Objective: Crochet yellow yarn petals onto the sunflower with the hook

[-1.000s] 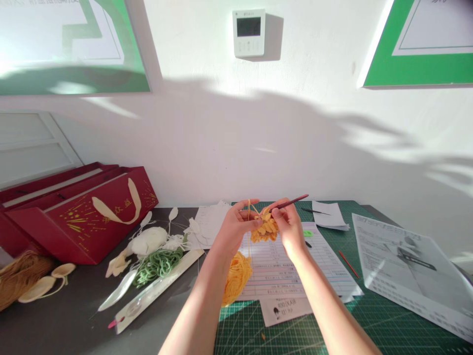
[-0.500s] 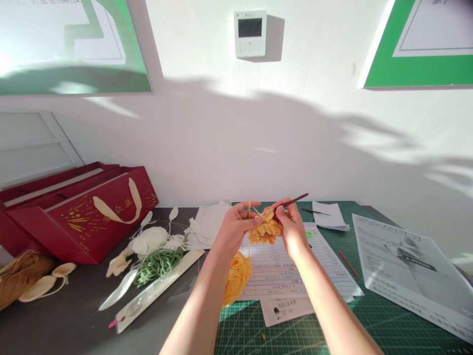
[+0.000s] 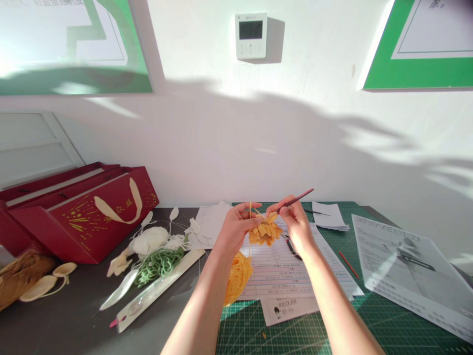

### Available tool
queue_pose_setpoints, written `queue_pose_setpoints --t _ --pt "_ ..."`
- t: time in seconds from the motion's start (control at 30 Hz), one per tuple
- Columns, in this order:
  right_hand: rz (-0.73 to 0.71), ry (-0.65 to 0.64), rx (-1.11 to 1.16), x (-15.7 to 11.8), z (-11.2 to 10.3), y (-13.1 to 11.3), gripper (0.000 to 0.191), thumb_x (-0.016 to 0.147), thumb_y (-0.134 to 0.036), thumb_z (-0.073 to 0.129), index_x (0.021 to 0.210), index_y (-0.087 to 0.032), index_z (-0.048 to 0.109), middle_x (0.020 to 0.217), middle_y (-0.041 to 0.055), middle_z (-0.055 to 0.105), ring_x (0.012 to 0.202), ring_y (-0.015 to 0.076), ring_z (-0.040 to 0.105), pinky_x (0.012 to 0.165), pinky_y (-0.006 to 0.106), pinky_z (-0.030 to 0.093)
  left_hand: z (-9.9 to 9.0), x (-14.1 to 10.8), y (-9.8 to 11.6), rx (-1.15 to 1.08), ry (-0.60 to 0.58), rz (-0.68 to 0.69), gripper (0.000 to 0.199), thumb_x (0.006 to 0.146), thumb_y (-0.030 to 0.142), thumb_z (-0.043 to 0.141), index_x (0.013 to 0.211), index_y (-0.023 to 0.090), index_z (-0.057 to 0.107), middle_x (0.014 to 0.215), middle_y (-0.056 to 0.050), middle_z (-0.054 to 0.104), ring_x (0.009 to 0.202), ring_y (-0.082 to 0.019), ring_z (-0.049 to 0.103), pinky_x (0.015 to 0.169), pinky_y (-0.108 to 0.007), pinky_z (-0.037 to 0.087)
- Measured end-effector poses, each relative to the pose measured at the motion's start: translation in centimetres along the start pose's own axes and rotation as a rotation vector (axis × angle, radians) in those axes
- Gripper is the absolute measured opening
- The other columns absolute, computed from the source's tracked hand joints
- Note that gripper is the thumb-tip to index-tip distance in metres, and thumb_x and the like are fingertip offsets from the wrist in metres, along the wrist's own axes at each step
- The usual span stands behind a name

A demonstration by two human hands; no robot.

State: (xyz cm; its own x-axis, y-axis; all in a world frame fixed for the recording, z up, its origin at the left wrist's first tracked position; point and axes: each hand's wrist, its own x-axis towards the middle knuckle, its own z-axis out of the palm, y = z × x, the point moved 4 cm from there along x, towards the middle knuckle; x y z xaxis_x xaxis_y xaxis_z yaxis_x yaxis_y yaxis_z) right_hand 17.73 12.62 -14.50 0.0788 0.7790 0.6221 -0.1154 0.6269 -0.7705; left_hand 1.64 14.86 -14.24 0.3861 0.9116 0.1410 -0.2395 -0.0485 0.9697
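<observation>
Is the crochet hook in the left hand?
No, the right hand pinches the crochet hook; the left hand holds the yellow crochet piece.

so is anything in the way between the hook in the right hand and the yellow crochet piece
Nothing visible is: the crochet hook in the right hand has its tip at the top edge of the yellow crocheted piece in the left hand.

**Tally at the table [image 3: 62,325]: one left hand [image 3: 234,231], one right hand [image 3: 295,222], one crochet hook [image 3: 295,198] seen.**

Counted one crocheted yellow piece [image 3: 264,232], one yellow yarn ball [image 3: 238,278], one green cord bundle [image 3: 158,266], one brown twine bundle [image 3: 22,278], one red gift bag [image 3: 84,222], one cutting mat [image 3: 281,335], one red pencil [image 3: 349,265], one pair of small scissors [image 3: 291,248], five paper sheets [image 3: 277,266], one wall control panel [image 3: 251,36], two green-framed wall posters [image 3: 424,49].
</observation>
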Motion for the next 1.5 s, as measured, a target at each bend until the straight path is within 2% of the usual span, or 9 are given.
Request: queue_pose_setpoints --t 0.33,0.83,1.23,1.5 --pt "-0.103 -0.069 -0.182 -0.1 -0.3 -1.2 0.019 0.1 -0.042 0.055 0.093 -0.026 0.06 0.087 0.0024 0.072 0.085 0.0209 0.067 0.085 0.036 0.047 0.2 0.0 -0.1 0.006 0.03 0.009 0.018 0.093 0.021 0.068 0.11 0.014 0.066 0.083 0.001 0.065 0.065 -0.012 0.062 0.06 -0.026 0.055" --pt "-0.149 -0.098 -0.316 -0.3 -0.2 -1.8 0.017 0.103 -0.035 0.049 0.094 -0.026 0.059 0.086 0.0028 0.072 0.086 0.0206 0.068 0.081 0.035 0.051 0.1 0.0 -0.5 -0.034 0.048 0.005 0.017 0.094 0.023 0.067 0.108 0.014 0.066 0.085 0.0 0.066 0.067 -0.013 0.063 0.061 -0.027 0.056" --pt "-0.238 -0.178 -0.463 -0.4 0.1 -2.2 0.022 0.102 -0.022 0.041 0.092 -0.025 0.06 0.089 0.0049 0.07 0.084 0.0204 0.068 0.079 0.036 0.054 0.0 0.2 -1.0 -0.074 0.052 -0.008 0.016 0.094 0.024 0.067 0.107 0.014 0.066 0.087 -0.001 0.067 0.069 -0.013 0.064 0.062 -0.028 0.056" --pt "-0.396 -0.181 -0.562 -0.7 0.7 -2.5 0.025 0.093 -0.006 0.043 0.09 -0.025 0.059 0.093 0.0065 0.07 0.088 0.0226 0.065 0.079 0.04 0.053 -0.1 0.2 -1.0 -0.113 0.05 -0.02 0.017 0.095 0.026 0.066 0.107 0.014 0.066 0.085 0.0 0.067 0.066 -0.012 0.064 0.06 -0.027 0.056"
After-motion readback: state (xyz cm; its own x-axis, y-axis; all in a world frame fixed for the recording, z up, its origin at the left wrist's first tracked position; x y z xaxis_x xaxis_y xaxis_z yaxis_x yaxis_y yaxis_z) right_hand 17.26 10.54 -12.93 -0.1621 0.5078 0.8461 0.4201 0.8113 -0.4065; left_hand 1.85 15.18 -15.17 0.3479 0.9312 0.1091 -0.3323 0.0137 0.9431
